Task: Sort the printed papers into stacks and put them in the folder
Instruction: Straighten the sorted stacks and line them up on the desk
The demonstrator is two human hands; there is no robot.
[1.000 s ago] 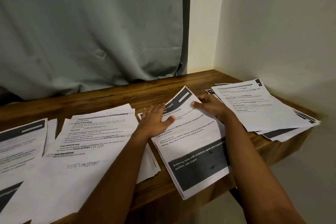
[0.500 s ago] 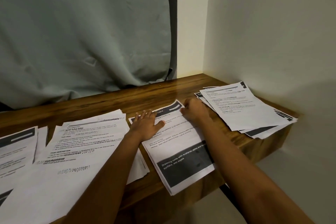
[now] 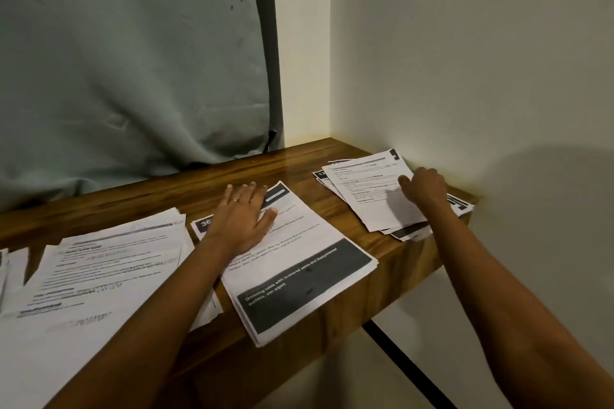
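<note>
Three groups of printed papers lie on the wooden table [image 3: 172, 199]. The middle stack [image 3: 309, 276] has a dark banner near its front end and overhangs the table's front edge. My left hand [image 3: 244, 216] presses flat on the far end of that stack, fingers straight, a ring on one finger. My right hand [image 3: 423, 188] rests on the loose right pile [image 3: 368, 196] near the wall, fingers curled over the top sheet; whether it pinches the sheet is unclear. A wide spread of text sheets [image 3: 99, 269] covers the left. No folder is in view.
A grey-green curtain [image 3: 133, 76] hangs behind the table. A pale wall [image 3: 465, 60] closes the right side, forming a corner with the table's far right end. The table's front edge runs diagonally, with a dark bar [image 3: 408, 365] below it.
My right hand left the middle stack and moved right onto the pile by the wall. The lifted sheet now lies flat on the middle stack. My left hand stays pressed there.
</note>
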